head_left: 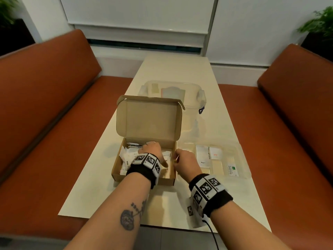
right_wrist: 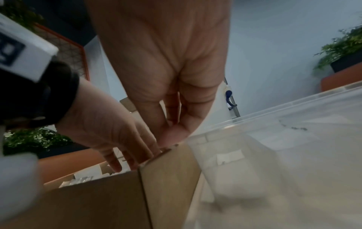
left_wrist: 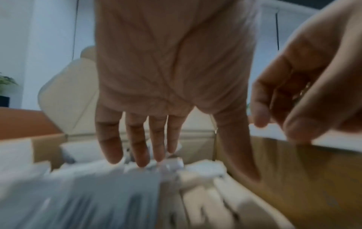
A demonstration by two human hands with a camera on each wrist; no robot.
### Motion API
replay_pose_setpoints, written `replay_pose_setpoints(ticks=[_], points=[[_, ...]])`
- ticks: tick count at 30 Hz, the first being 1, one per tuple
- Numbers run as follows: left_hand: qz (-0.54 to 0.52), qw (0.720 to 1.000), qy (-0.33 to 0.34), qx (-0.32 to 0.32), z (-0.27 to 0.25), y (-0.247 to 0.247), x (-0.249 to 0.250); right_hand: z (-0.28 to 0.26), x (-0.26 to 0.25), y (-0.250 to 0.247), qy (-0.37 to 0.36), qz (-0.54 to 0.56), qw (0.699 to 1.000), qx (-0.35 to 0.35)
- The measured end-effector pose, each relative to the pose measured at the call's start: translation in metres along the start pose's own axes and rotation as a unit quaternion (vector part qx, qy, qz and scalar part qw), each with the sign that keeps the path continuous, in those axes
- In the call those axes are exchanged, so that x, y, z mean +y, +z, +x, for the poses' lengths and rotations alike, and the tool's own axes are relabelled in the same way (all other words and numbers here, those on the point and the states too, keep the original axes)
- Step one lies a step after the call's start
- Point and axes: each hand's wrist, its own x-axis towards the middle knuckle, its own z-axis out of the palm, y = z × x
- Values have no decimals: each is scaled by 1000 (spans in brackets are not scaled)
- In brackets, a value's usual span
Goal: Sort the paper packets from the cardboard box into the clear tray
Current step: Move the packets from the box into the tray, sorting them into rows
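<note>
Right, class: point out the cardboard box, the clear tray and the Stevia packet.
cardboard box (head_left: pixel 149 120): head view, inside of its raised lid.
clear tray (head_left: pixel 243 159): head view, bare right-hand rim.
Stevia packet (head_left: pixel 231 169): head view, middle of its printed face.

A long cream tabletop (head_left: pixel 173 69) runs away between two rust-orange upholstered benches, the left bench (head_left: pixel 45 83) and the right bench (head_left: pixel 297 98). Behind them stands a white wall with lowered white roller blinds (head_left: pixel 140 17). Green potted plants in dark planters sit in both far corners: one at left (head_left: pixel 8 13), one at right (head_left: pixel 320 22). Grey floor (head_left: pixel 162 239) shows at the near edge.
</note>
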Motion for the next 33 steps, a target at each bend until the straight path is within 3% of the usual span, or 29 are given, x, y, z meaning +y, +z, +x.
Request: replay_pose_setpoints(ticks=[6, 16, 26, 29, 33], points=[[55, 997, 38, 29, 13, 24, 0, -6, -3, 2, 0, 6, 1000, -7], [36, 996, 85, -3, 14, 25, 22, -12, -1, 3, -11, 9, 1000, 3], [38, 997, 73, 4, 10, 23, 18, -15, 2, 6, -23, 1, 1000, 0], [9, 998, 66, 3, 6, 15, 14, -15, 2, 6, -27, 2, 1000, -2], [-131, 988, 63, 44, -3, -7, 5, -12, 3, 5, -13, 46, 999, 13]])
